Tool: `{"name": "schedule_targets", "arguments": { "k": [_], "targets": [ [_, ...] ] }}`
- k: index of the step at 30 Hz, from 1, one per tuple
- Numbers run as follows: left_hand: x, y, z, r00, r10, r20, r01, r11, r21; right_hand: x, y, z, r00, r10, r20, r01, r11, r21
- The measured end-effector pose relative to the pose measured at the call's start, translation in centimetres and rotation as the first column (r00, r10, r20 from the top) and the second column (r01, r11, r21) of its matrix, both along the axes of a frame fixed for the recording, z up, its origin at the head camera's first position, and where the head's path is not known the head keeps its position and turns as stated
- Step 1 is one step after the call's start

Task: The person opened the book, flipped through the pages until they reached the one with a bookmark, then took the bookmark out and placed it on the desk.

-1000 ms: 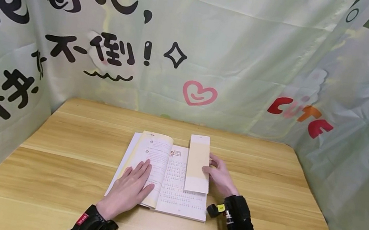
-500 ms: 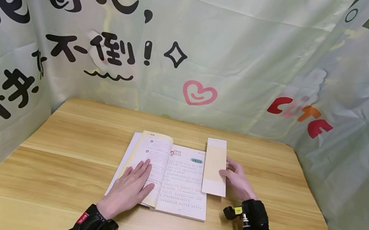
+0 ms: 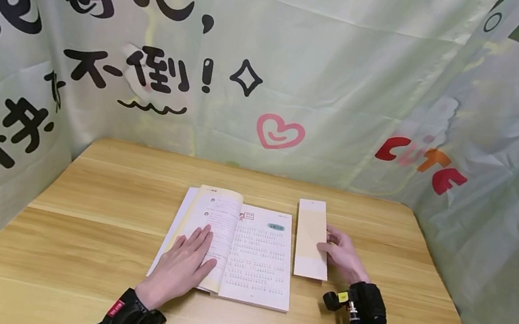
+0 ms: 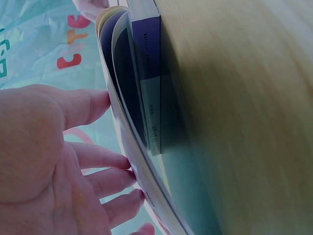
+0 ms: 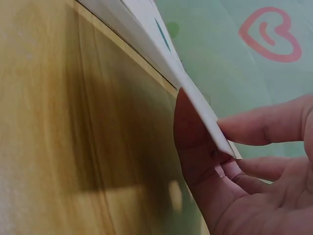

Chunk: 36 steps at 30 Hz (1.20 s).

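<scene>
An open book (image 3: 259, 258) with printed pages lies on the wooden table. My left hand (image 3: 182, 266) rests on its left page with fingers extended; in the left wrist view, the fingertips of the left hand (image 4: 73, 161) touch the curved page above the book's purple spine (image 4: 146, 49). Just right of the book, my right hand (image 3: 344, 255) pinches the right edge of a long white card (image 3: 311, 235) with a beige middle band. Seen from the right wrist, the thumb (image 5: 269, 122) is on one face of the card (image 5: 195, 103), with fingers behind it.
The wooden table (image 3: 88, 248) extends around the book on all sides. Behind it hangs a pale green printed cloth (image 3: 343, 84) with dark lettering, which also covers both sides. Black wrist cameras (image 3: 331, 301) project from the forearms.
My right hand has moved the card rightward, from over the book's right page to beside the book, uncovering the print there. My left hand has stayed in place.
</scene>
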State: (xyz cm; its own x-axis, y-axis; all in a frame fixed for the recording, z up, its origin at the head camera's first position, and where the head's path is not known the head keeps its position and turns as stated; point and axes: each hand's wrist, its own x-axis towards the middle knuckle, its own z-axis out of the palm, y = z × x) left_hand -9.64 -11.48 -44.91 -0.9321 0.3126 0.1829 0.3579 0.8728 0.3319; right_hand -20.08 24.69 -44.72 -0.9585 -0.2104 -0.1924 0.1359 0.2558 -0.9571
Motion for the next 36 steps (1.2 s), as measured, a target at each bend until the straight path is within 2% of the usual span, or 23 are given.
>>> {"name": "schedule_targets", "arguments": {
  "k": [9,14,20,26,32,36],
  "targets": [
    [0.1,0.0,0.0,1.0,-0.005,-0.008,0.005,1.0,0.005,-0.3,-0.4,-0.3,1.0,-0.002,-0.015,0.003,0.999,0.054],
    [0.1,0.0,-0.1,1.0,-0.006,-0.016,0.006,1.0,0.006,-0.5,-0.5,-0.6,0.998,0.003,-0.06,0.005,0.989,0.147],
    [0.1,0.0,-0.2,1.0,-0.009,-0.021,0.01,1.0,0.005,-0.5,-0.8,-0.9,0.986,0.024,-0.166,0.031,0.947,0.321],
    [0.0,-0.1,-0.3,1.0,-0.008,-0.02,0.008,1.0,-0.005,0.0,-1.2,-0.4,0.983,0.018,-0.185,0.06,0.91,0.41],
    [-0.1,-0.3,-0.2,1.0,-0.011,-0.022,0.011,1.0,0.004,0.8,-1.1,0.2,0.968,0.03,-0.249,0.101,0.863,0.495],
    [-0.8,-1.4,0.1,1.0,0.0,0.027,-0.001,1.0,0.029,1.7,-0.7,0.3,0.953,0.023,-0.302,0.141,0.85,0.508]
  ]
}}
